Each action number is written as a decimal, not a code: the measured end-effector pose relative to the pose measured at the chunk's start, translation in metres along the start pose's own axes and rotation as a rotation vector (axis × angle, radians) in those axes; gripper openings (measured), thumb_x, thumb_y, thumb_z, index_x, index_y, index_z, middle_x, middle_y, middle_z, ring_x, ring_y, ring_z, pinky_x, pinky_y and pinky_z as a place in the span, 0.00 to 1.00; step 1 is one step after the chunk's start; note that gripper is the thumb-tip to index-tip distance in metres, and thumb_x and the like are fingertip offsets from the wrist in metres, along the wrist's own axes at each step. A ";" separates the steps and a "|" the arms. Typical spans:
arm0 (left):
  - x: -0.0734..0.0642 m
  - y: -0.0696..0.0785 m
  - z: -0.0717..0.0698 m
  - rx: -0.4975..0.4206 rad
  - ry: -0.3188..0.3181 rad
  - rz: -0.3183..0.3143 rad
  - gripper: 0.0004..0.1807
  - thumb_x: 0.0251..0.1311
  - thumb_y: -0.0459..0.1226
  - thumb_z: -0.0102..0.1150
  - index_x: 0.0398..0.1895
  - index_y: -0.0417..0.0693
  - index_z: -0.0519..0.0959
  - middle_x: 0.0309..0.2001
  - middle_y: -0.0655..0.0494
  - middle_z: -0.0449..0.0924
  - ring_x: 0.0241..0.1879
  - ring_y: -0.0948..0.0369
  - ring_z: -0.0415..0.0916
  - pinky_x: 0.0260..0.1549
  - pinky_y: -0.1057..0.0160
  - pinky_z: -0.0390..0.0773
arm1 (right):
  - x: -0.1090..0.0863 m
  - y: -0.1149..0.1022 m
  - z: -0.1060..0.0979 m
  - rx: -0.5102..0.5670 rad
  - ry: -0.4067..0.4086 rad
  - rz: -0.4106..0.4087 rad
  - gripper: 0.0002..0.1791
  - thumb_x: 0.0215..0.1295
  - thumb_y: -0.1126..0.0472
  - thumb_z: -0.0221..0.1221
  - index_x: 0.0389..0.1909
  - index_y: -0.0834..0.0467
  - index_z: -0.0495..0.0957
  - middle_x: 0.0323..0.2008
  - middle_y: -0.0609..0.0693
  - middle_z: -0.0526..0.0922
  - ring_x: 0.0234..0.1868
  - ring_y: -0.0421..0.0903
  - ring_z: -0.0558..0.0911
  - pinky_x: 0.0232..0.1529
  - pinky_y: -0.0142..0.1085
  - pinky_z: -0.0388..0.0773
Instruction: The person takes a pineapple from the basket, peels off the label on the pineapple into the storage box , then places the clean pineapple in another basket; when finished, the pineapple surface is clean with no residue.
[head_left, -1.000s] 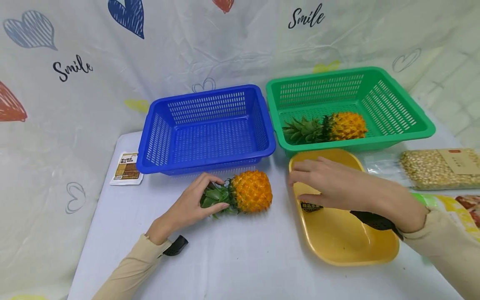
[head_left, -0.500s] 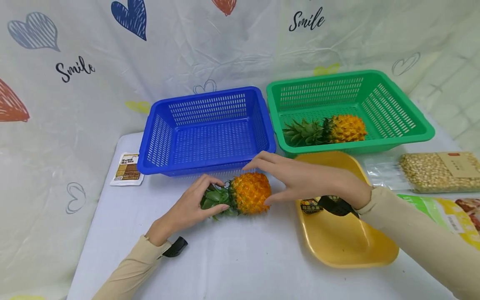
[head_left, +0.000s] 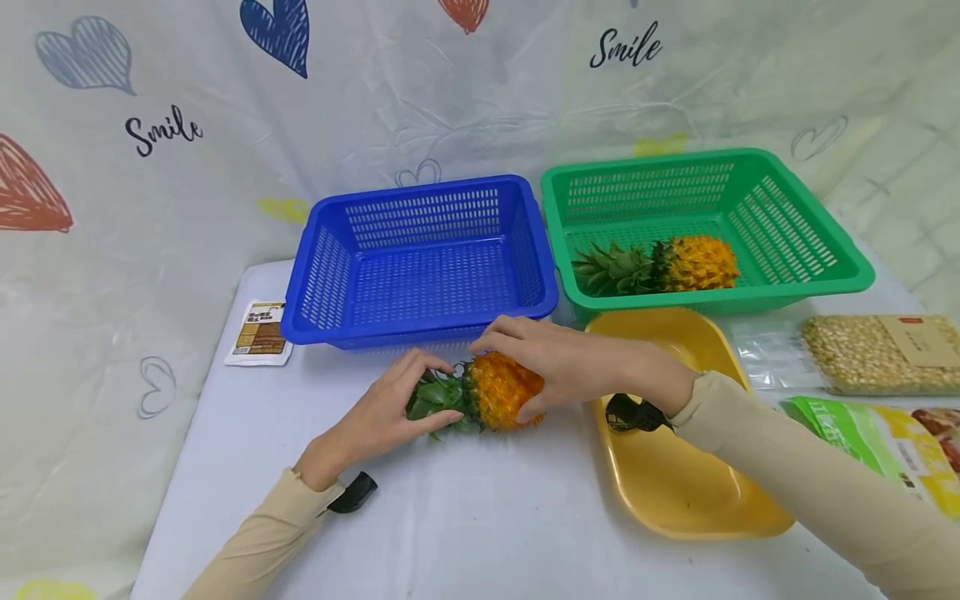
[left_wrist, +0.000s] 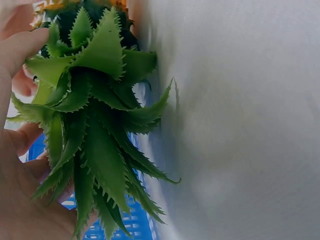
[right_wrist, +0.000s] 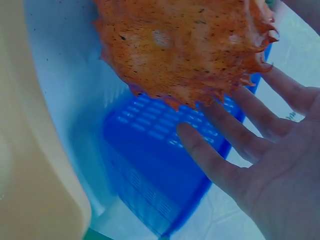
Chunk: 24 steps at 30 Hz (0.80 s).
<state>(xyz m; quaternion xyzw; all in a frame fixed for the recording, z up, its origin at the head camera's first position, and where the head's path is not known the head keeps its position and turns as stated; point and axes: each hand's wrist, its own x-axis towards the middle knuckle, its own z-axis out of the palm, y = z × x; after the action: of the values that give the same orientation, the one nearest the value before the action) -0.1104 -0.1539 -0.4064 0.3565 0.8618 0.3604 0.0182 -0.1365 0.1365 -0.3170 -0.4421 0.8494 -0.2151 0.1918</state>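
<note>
A small pineapple (head_left: 504, 392) lies on its side on the white table, its orange body to the right and its leafy crown (left_wrist: 95, 130) to the left. My left hand (head_left: 386, 408) holds it around the crown, thumb on the near side. My right hand (head_left: 566, 358) grips the orange body, fingers at its far side and thumb at its near side. In the right wrist view, the right hand's fingers (right_wrist: 240, 130) reach the spiky rind of the pineapple's base (right_wrist: 185, 50). A second pineapple (head_left: 693, 264) lies in the green basket (head_left: 855, 279).
A blue basket (head_left: 420, 329) stands just behind the held pineapple. A yellow basin (head_left: 697, 492) sits under my right forearm. At the right lie a bag of pale grains (head_left: 855, 358) and a green-yellow packet (head_left: 862, 442). A small sachet (head_left: 258, 335) lies at the left.
My right hand has moved left from over the yellow basin and closed around the pineapple's body. The left hand stays at the crown. The head view has shifted slightly.
</note>
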 end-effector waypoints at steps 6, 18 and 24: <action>0.000 0.001 0.000 0.036 0.000 0.008 0.30 0.63 0.46 0.75 0.64 0.49 0.73 0.58 0.57 0.74 0.58 0.59 0.73 0.58 0.51 0.79 | 0.000 0.005 0.006 -0.013 -0.001 -0.038 0.47 0.57 0.52 0.79 0.75 0.56 0.65 0.63 0.53 0.71 0.59 0.51 0.75 0.61 0.52 0.78; -0.004 0.002 -0.001 0.031 0.000 0.005 0.31 0.64 0.46 0.74 0.65 0.48 0.73 0.59 0.56 0.74 0.60 0.55 0.74 0.60 0.50 0.78 | 0.006 0.009 0.009 0.012 -0.073 -0.049 0.51 0.58 0.53 0.78 0.78 0.57 0.61 0.66 0.50 0.70 0.62 0.49 0.73 0.63 0.50 0.77; -0.002 0.001 0.000 0.026 -0.003 0.016 0.31 0.64 0.45 0.74 0.64 0.46 0.73 0.59 0.56 0.74 0.60 0.55 0.74 0.60 0.51 0.78 | 0.007 0.011 0.008 0.001 -0.098 -0.057 0.52 0.58 0.53 0.78 0.79 0.56 0.60 0.66 0.50 0.70 0.62 0.50 0.72 0.64 0.51 0.75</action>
<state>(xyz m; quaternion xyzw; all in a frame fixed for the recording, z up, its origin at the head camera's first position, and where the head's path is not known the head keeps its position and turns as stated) -0.1080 -0.1546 -0.4064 0.3644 0.8634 0.3486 0.0120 -0.1436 0.1352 -0.3308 -0.4759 0.8261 -0.1989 0.2270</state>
